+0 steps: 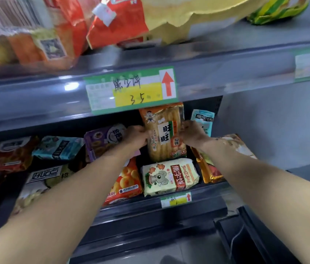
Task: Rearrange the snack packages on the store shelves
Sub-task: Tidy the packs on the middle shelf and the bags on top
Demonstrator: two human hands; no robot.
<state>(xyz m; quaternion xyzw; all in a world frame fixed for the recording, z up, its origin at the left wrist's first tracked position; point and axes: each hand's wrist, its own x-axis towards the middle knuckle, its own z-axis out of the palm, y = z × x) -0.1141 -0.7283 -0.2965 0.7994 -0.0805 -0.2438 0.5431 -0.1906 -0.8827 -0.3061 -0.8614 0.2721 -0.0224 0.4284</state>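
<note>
A tall orange pack of rice crackers [164, 131] stands upright at the back of the lower shelf [150, 208]. My left hand [136, 137] grips its left edge and my right hand [191, 133] grips its right edge. In front of it lies a pale yellow pack with a koala picture [169, 177]. A light blue pack [203, 121] stands behind my right hand, partly hidden. Under my left forearm sits an orange pack of round biscuits [125, 184], and a purple pack [100, 140] lies left of my left hand.
The upper shelf edge [36, 96] with a green and yellow price tag [131, 90] hangs just above the crackers. More packs fill the lower shelf's left side [57, 147]. Red and yellow bags [116, 21] sit on the upper shelf. A gold pack [207, 168] lies at the right.
</note>
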